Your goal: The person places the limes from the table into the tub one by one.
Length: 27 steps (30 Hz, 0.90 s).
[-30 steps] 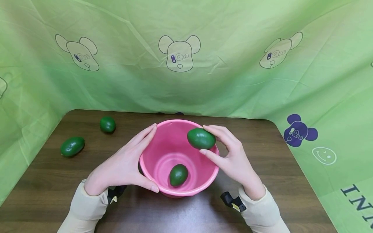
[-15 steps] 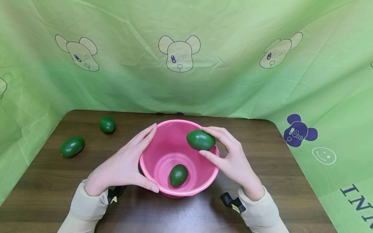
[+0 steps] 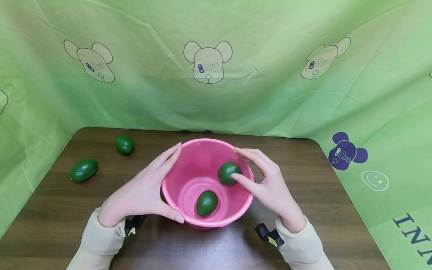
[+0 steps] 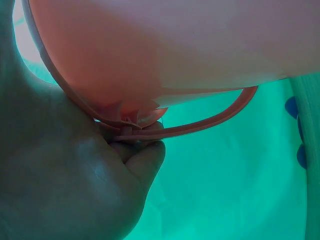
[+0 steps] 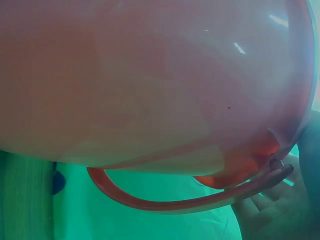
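In the head view, my left hand (image 3: 143, 187) holds the left side of a pink bucket (image 3: 175, 168), its thumb at the front rim and its fingers farther back. Inside, one glossy dark-green oval fruit (image 3: 207, 203), avocado-like, lies at the bottom. A second such fruit (image 3: 228, 173) is inside near the right wall, partly behind my right thumb. My right hand (image 3: 266, 180) hangs over the right rim with thumb and fingers apart. In the wrist views, the bucket's handle (image 4: 200, 124) hangs behind its outer wall (image 5: 150, 90); the fruits are hidden there.
Two more green fruits lie on the wooden table (image 3: 50, 217) at the left: one fruit (image 3: 84, 170) nearer the left edge, another fruit (image 3: 125, 144) toward the back. A green printed curtain (image 3: 209, 105) hangs behind and beside the table.
The fruit that my right fingers pinched above the rim has left their grip and dropped lower into the bucket, turned end-on. My left hand and the bucket stay in place.
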### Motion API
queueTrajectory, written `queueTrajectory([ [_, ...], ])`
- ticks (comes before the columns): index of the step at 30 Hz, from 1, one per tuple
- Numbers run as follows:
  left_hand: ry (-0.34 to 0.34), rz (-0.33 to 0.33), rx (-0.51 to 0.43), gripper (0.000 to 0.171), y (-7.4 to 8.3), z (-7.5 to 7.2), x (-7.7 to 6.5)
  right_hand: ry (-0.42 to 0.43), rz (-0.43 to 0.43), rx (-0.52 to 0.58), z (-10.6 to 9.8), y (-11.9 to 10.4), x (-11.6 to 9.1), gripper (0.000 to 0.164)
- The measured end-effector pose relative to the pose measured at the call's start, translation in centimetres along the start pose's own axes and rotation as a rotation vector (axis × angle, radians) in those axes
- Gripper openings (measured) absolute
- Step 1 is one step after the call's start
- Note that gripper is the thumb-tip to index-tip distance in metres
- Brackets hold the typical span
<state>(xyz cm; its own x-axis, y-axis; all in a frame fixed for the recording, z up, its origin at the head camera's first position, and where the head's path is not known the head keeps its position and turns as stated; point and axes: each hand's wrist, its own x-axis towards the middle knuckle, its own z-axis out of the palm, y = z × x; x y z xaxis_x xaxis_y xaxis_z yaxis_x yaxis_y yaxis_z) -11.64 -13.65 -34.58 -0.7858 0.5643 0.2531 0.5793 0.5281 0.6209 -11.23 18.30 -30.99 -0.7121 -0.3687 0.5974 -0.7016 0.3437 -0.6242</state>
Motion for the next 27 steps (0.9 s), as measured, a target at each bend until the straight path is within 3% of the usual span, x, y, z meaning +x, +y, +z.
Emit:
queueTrajectory([
  [16, 0.0, 0.003, 0.004, 0.146, 0.03, -0.1, 0.02, 0.012, 0.018, 0.027, 0.08, -0.01, -0.26, 0.06],
  [27, -0.001, 0.003, 0.002, 0.145, 0.17, -0.15, 0.04, 0.004, 0.021, 0.013, -0.01, 0.05, -0.34, 0.068],
])
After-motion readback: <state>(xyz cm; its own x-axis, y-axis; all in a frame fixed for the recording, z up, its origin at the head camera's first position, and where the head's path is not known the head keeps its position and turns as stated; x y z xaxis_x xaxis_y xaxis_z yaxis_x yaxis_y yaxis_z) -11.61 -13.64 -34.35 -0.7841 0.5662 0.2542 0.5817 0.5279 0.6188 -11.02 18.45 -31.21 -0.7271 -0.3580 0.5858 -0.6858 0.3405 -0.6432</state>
